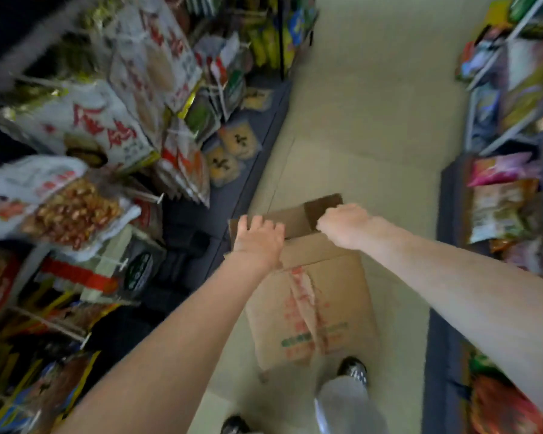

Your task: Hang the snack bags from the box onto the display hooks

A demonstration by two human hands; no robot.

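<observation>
A brown cardboard box [314, 296] with red and green print hangs over the shop aisle floor, held up by both hands at its far end. My left hand [259, 241] lies on the box's top left edge, fingers curled over a flap. My right hand [342, 225] grips the edge at the open far end, fingers curled out of sight. What is inside the box is hidden. Snack bags [72, 211] hang on display hooks [146, 195] along the left rack. The picture is blurred by motion.
A dark shelf base [248, 170] runs along the left of the aisle, another rack with snack bags [502, 195] along the right. Pale floor [373, 104] stretches ahead between them. My shoes [353, 369] and a grey trouser leg are below the box.
</observation>
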